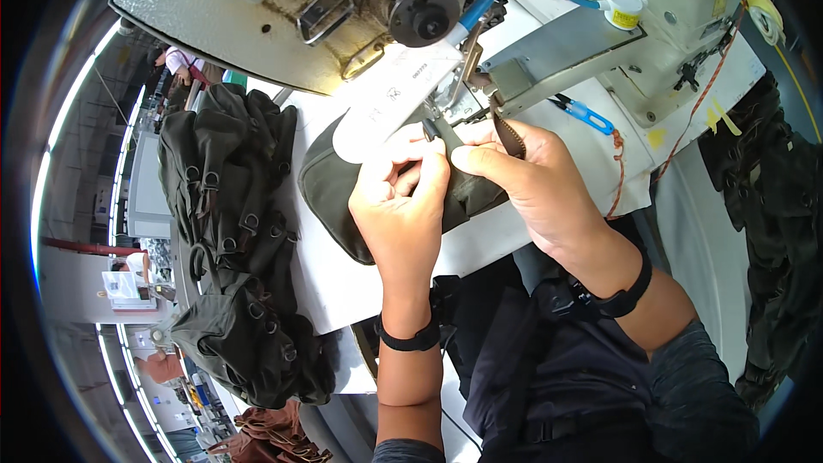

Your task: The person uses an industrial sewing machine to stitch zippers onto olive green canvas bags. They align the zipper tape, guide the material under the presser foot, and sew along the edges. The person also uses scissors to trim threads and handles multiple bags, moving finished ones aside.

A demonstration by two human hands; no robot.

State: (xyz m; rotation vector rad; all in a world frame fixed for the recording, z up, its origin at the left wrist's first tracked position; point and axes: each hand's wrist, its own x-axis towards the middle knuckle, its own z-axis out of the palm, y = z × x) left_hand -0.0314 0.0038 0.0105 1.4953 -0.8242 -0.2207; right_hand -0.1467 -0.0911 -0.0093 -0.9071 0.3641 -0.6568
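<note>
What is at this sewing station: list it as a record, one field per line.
Left hand: left hand, fingertips at a small dark piece; grip unclear
Right hand: right hand, beside a toothed zipper strip; grip unclear
Work: green fabric piece under both hands
Machine: sewing machine above
Tool: blue-handled snips on white table
Left side: heaped dark green bags

White tabletop (330, 291), dark green fabric piece (333, 195), blue-handled snips (587, 116), sewing machine (669, 43)
</note>
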